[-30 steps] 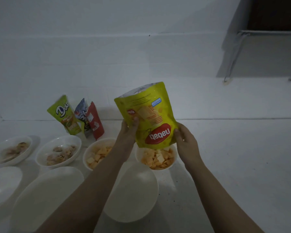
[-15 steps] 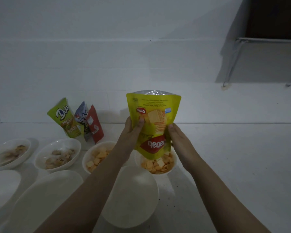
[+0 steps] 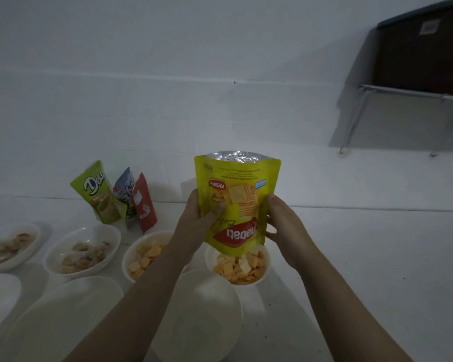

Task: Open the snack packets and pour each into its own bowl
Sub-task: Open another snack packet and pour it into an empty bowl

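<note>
You hold the yellow packet [image 3: 236,205] upside down between your two hands, its open mouth just above the small bowl [image 3: 264,270] of orange wafer pieces [image 3: 239,267]. The fingers of your left hand [image 3: 196,226] curl round the left edge, with the thumb pinching the front. Your right hand [image 3: 283,226] grips the right edge. The packet is thin foil, soft and probably light now, and it may be a little slippery. I think it is best to hold it by the side seams and squeeze gently, because the wafers below your fingers break easily.
</note>
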Demonstrator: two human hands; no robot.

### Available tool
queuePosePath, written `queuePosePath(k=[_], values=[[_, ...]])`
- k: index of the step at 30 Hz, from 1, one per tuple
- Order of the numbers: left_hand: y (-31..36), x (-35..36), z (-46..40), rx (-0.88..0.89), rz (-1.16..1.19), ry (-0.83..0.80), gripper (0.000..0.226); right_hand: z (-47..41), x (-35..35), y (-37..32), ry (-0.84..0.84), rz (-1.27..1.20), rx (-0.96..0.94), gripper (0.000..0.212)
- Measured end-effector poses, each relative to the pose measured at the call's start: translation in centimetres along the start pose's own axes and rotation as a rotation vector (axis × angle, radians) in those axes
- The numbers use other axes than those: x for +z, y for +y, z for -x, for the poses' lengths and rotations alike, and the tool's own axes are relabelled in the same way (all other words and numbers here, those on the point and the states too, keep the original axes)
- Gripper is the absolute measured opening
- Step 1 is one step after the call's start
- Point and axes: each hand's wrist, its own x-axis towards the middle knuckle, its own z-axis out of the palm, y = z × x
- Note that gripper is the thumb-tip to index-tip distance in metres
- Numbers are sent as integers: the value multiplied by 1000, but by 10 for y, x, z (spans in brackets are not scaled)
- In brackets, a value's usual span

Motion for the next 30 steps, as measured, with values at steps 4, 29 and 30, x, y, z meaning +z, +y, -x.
queuePosePath(k=[4, 29, 30], values=[[1, 1, 3, -2, 27, -43, 41, 2, 2, -6, -93, -6, -2, 33], [40, -12, -5, -9, 63, -9, 34, -1, 4, -15, -47, -127, -167, 25], [41, -12, -6, -1, 54, 19, 33, -1, 4, -16, -64, -137, -163, 25]])
